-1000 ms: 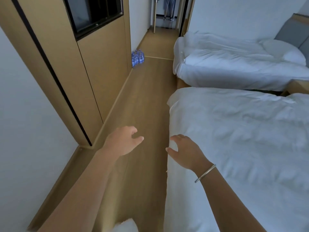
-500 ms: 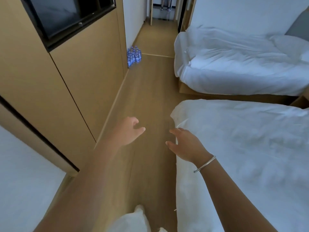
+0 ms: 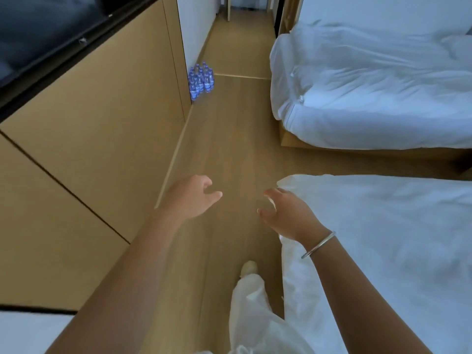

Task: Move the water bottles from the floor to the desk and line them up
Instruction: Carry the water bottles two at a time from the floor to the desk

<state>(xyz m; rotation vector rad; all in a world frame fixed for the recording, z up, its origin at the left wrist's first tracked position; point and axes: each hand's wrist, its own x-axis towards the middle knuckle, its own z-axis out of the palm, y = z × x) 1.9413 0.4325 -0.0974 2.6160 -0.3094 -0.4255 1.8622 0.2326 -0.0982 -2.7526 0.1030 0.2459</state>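
Bare forearms, no sleeves; thin silver bangle (image 3: 319, 245) on the right wrist; loose white trousers (image 3: 251, 305); pale shoe (image 3: 249, 267)

Clear water bottles (image 3: 201, 80) with blue labels, clustered upper centre-left. Tan wood-grain floor (image 3: 229, 139) down the middle. Matching tan cabinet panels (image 3: 102, 118) at left, crossed by thin dark seams. Black glossy screen (image 3: 38, 34) in the upper left corner. White bedding (image 3: 378, 93) at upper right, white bedding (image 3: 383, 251) again at lower right. Silver bangle (image 3: 319, 245) at right centre. White trouser leg (image 3: 252, 310) and pale cream shoe (image 3: 249, 267) at bottom centre.
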